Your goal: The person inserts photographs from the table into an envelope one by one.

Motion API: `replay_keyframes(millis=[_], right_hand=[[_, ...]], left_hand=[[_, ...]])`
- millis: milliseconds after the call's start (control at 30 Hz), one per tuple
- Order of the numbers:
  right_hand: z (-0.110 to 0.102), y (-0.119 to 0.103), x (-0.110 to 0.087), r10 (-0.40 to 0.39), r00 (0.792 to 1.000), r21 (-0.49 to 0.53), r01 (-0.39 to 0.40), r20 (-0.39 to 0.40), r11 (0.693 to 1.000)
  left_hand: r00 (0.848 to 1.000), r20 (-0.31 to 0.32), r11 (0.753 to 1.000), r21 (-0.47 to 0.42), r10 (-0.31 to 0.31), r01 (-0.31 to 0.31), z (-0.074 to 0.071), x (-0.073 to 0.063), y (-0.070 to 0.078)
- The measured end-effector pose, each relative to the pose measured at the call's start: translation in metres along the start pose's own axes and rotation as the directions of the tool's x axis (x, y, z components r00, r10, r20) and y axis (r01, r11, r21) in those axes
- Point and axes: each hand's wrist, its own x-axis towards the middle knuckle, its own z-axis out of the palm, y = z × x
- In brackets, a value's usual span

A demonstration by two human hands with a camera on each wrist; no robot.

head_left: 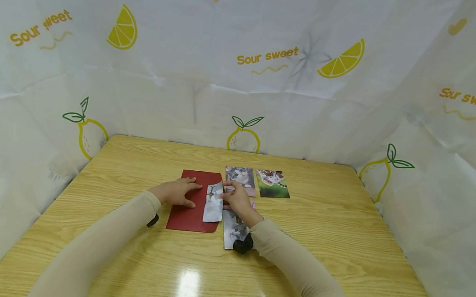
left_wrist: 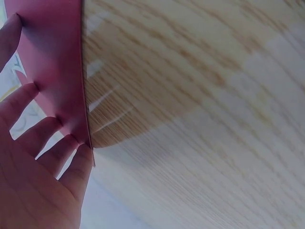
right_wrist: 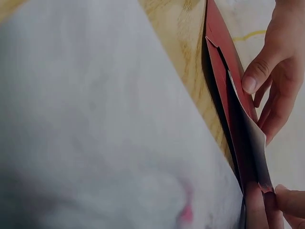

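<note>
A flat red rectangular paper envelope or folder (head_left: 185, 216) lies on the yellow-brown wood-grain table (head_left: 139, 261), near the middle of its width. The person's left hand (head_left: 178, 193) rests on its left part with fingers spread and extended, pressing the surface and gripping nothing; the left wrist view shows the fingertips in contact with the red face. On the right part of the red item is a pale, narrow-looking paper picture print (head_left: 213, 211), its upper corner curved. The person's right hand (head_left: 237, 200) pinches the print's right edge between thumb and fingers. In the right wrist view the red item's edge stands parted beside the print; whether any of the print sits inside cannot be determined. Beyond the right hand lies a rectangular grey-and-white cat print (head_left: 241, 176), with a rectangular tiger-cub print on a green ground (head_left: 273, 188) just to its right. Nearer the person, a pale rectangular print with grey cats (head_left: 232, 233) is partly covered by the right forearm and a small black wrist device (head_left: 243, 244). Both arms wear beige sleeves (head_left: 102, 245). A white sheet printed with yellow lemons (head_left: 162, 102) stands behind the table.
</note>
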Motion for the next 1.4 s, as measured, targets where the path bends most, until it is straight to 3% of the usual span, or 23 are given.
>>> replay_keyframes(millis=[500, 1400], right_hand=[[-0.001, -0.001, -0.001, 0.027, 0.999, 0.013, -0.027, 0.043, 1.000], [0.014, -0.005, 0.004, -0.011, 1.000, -0.224, 0.014, 0.016, 0.975]], left_hand=[[1.000, -0.002, 1.000, 0.009, 0.008, -0.008, 0.001, 0.002, -0.001], [1.000, -0.006, 1.000, 0.012, -0.007, 0.007, 0.000, 0.001, 0.001]])
